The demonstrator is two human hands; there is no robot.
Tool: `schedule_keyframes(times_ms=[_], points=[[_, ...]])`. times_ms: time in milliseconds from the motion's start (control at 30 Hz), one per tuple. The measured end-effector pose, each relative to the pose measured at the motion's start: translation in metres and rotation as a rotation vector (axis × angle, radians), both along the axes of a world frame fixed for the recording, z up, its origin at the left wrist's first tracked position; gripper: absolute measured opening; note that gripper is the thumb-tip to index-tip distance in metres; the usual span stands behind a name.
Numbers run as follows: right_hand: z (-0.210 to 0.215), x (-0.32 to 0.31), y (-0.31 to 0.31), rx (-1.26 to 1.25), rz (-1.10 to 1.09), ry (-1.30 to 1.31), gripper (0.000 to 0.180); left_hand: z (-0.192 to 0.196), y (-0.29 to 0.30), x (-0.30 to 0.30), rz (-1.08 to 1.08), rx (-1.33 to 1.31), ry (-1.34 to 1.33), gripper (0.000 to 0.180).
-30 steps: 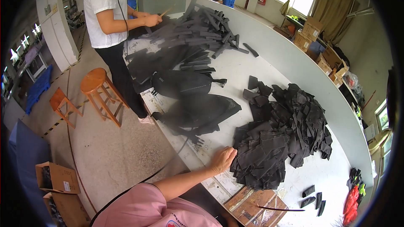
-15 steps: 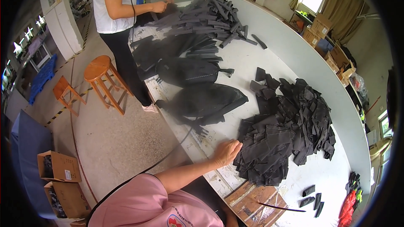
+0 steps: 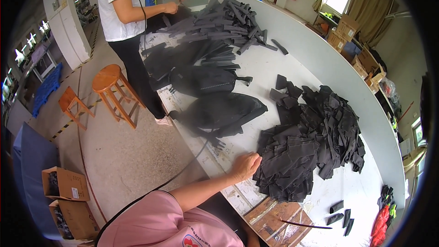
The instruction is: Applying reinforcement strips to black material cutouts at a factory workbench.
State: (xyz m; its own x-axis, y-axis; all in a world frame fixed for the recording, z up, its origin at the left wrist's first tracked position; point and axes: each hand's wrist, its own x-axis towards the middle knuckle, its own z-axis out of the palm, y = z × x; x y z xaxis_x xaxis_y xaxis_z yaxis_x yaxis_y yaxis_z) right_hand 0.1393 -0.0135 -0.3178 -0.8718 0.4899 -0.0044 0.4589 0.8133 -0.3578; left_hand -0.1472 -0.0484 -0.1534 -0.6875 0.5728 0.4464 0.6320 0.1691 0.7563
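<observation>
My left hand (image 3: 246, 167) rests at the near left edge of a large heap of black fabric pieces (image 3: 292, 155). Its fingers are curled together and the fingertips meet the heap. Whether they pinch a piece cannot be made out. Of my right arm (image 3: 251, 238), only a bit of skin shows at the lower edge; the hand itself is out of view. Near the front edge lies a brown wooden board (image 3: 276, 222) under clear covering, with a thin dark pointed stick (image 3: 306, 224) across it. Several small black fabric tubes (image 3: 336, 207) lie right of the board.
Two dark mesh bundles (image 3: 219, 112) lie beyond my left hand, with a heap of black tubes (image 3: 233, 18) farther back. A co-worker in a white shirt (image 3: 123, 7) stands at the table's far left. A wooden stool (image 3: 107, 77) and open cartons (image 3: 66, 184) are on the floor.
The view has shifted slightly. The co-worker's hands have moved a little at the far end. My left hand stays at the heap's edge.
</observation>
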Motion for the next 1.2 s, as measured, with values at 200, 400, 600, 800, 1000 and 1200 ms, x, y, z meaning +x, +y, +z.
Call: schedule_keyframes(times_ms=[200,400,600,800,1000,1200], points=[[-0.005,-0.001,-0.004,-0.015,0.007,-0.006,0.04,0.0,0.001,0.0,-0.011,0.009,-0.003,0.02],[-0.009,0.003,-0.006,-0.03,0.013,-0.02,0.04,0.002,0.001,0.001,-0.004,0.034,0.002,0.019],[-0.012,0.005,-0.007,-0.038,0.014,-0.029,0.04,0.001,-0.001,0.002,-0.008,0.04,-0.004,0.019],[-0.017,0.018,-0.025,-0.079,0.026,-0.063,0.04,0.006,0.005,-0.004,-0.015,0.078,-0.007,0.019],[-0.019,0.019,-0.025,-0.089,0.032,-0.07,0.041,0.001,-0.001,0.002,-0.005,0.021,0.005,0.019],[-0.023,0.01,-0.022,-0.098,0.062,-0.061,0.041,0.002,-0.001,0.004,-0.002,0.017,0.015,0.019]])
